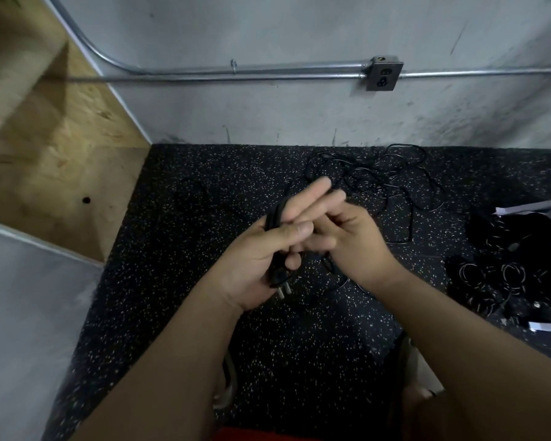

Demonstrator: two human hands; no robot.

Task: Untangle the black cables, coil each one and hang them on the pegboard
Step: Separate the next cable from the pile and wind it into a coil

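My left hand point(268, 249) holds a bundle of black cable point(275, 218) across its palm, thumb pressed over it, fingers stretched forward. A two-pin plug point(282, 289) hangs from the bundle below the palm. My right hand point(350, 240) is curled beside the left fingers and pinches a strand of the same cable; the strand itself is mostly hidden. A tangle of thin black cables point(379, 183) lies on the speckled black floor behind my hands. No pegboard is in view.
A pile of coiled black cables point(506, 268) sits at the right with white paper strips. A grey wall carries a metal conduit point(236, 73) and an outlet box point(384, 73). A plywood panel point(51, 154) stands at the left.
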